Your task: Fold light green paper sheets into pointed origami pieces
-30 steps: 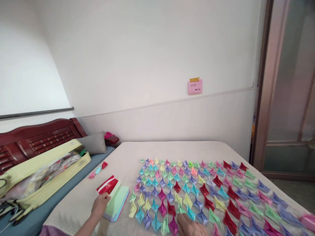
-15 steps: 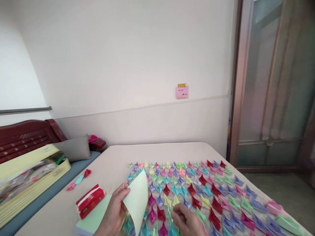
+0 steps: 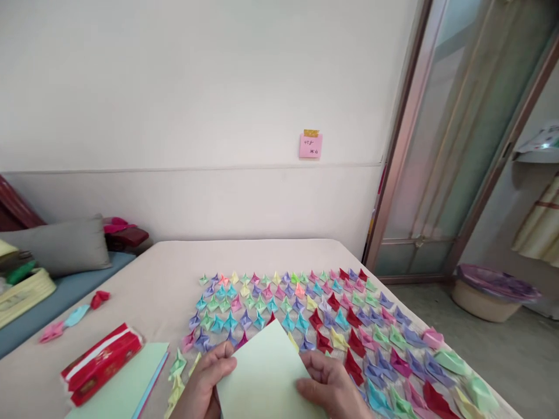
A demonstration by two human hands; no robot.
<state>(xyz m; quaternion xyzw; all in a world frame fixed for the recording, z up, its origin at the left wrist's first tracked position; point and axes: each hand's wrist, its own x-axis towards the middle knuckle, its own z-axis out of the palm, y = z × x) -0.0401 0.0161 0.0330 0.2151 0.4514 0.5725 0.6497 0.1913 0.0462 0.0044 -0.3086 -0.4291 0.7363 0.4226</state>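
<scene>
A flat pale green sheet of paper point(image 3: 266, 375) is held between both hands at the bottom centre, one corner pointing away from me. My left hand point(image 3: 207, 378) pinches its left edge, thumb on top. My right hand point(image 3: 329, 384) grips the right edge, its thumb also on the paper. Behind and around the hands, rows of small folded paper shapes point(image 3: 315, 319) in many colours lie on the pale cloth-covered surface point(image 3: 244, 253). The sheet and hands cover some of them.
A red packet point(image 3: 102, 364) rests on a stack of coloured paper point(image 3: 133, 378) at the lower left. Three folded pieces point(image 3: 77, 315) lie beyond it. A grey pillow point(image 3: 65, 247) is farther left. On the floor at right stands a tub point(image 3: 487, 299).
My right hand has come to the sheet and taken its right edge. The sheet, tilted upright before, now faces up flatter. The view has swung to the right.
</scene>
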